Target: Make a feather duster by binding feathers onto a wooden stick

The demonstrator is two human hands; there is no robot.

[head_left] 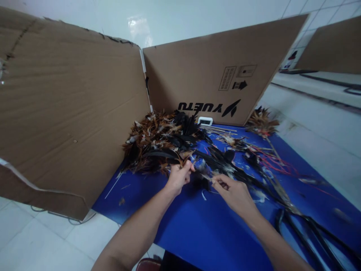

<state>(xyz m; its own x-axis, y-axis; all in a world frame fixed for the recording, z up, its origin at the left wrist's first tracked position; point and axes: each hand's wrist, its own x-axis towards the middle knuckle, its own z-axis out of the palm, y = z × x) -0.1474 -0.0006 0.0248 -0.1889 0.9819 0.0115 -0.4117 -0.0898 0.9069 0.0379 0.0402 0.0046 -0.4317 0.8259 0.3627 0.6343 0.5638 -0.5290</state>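
Observation:
A heap of brown, black and white feathers [158, 145] lies at the back of a blue table [197, 229]. My left hand [178, 177] pinches a brown feather [184, 160] at the near edge of the heap, fingers closed on it. My right hand [234, 194] is beside it, thumb and forefinger pinched on the quill end of a dark feather [214, 180]. Black feathers [222, 160] spread between and beyond the two hands.
Cardboard sheets [70, 113] stand as walls at the left and back [208, 71]. Thin sticks [222, 130], red threads [270, 160] and a feather bundle [261, 124] lie at the right. Black curved strips [307, 229] cross the near right. A small white object [205, 121] sits by the back wall.

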